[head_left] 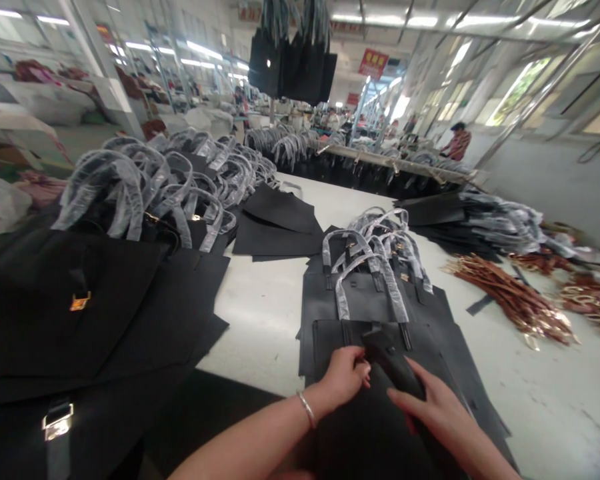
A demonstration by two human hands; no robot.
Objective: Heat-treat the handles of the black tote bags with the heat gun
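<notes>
A black bag panel [360, 420] with plastic-wrapped handles [347, 273] lies in front of me on a stack of similar panels [325, 293]. My right hand [437, 403] is wrapped around a folded black leather strip [395, 363] over this panel, thumb on the near side. Beside the strip's far end, my left hand [347, 373] is closed, its fingers curled together. Whatever may be between those fingers is too small to make out. A bracelet [307, 409] circles the left wrist.
Black bag pieces with wrapped handles [115, 180] and gold clasps [80, 302] pile up at left. Loose black panels [280, 223] lie mid-table [260, 293]. Brown straps [515, 293] rest at right, near more black pieces [445, 220]. A person [457, 143] works farther back.
</notes>
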